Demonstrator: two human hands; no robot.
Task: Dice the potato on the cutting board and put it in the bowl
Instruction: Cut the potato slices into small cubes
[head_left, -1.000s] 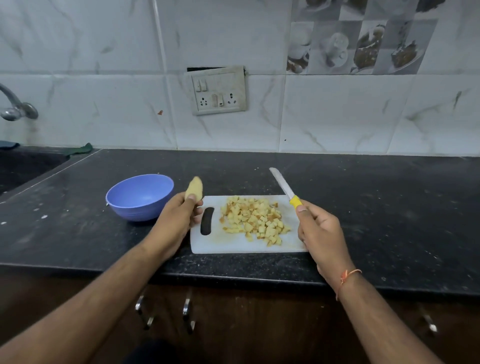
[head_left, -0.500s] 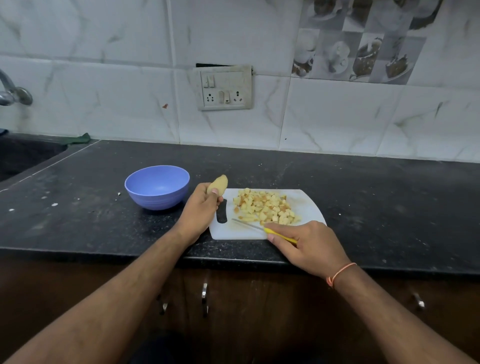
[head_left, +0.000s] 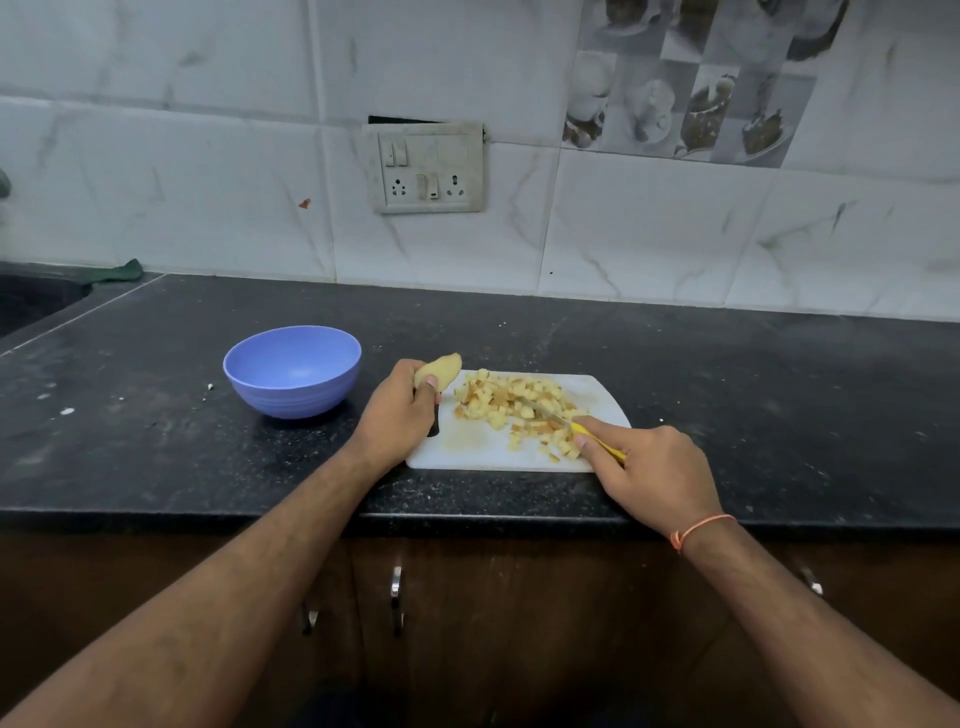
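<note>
A white cutting board (head_left: 467, 452) lies on the black counter, with a pile of diced potato (head_left: 511, 402) spread over its middle. My left hand (head_left: 397, 415) grips an uncut potato piece (head_left: 441, 369) at the board's left end, over the handle slot. My right hand (head_left: 649, 470) holds a yellow-handled knife (head_left: 571, 426) low over the board's near right corner. Its blade lies flat into the dice, pointing left and away. An empty blue bowl (head_left: 293, 371) stands on the counter left of the board.
The black counter (head_left: 727, 395) stretches right of the board. A sink (head_left: 31, 301) with a green cloth (head_left: 117, 273) beside it sits at the far left. A switch and socket panel (head_left: 428, 169) is on the tiled wall. Cabinet handles (head_left: 396, 597) show below the counter edge.
My right hand came down from a raised position and laid the knife blade flat, then slid it into the diced pile. My left hand keeps holding the potato piece.
</note>
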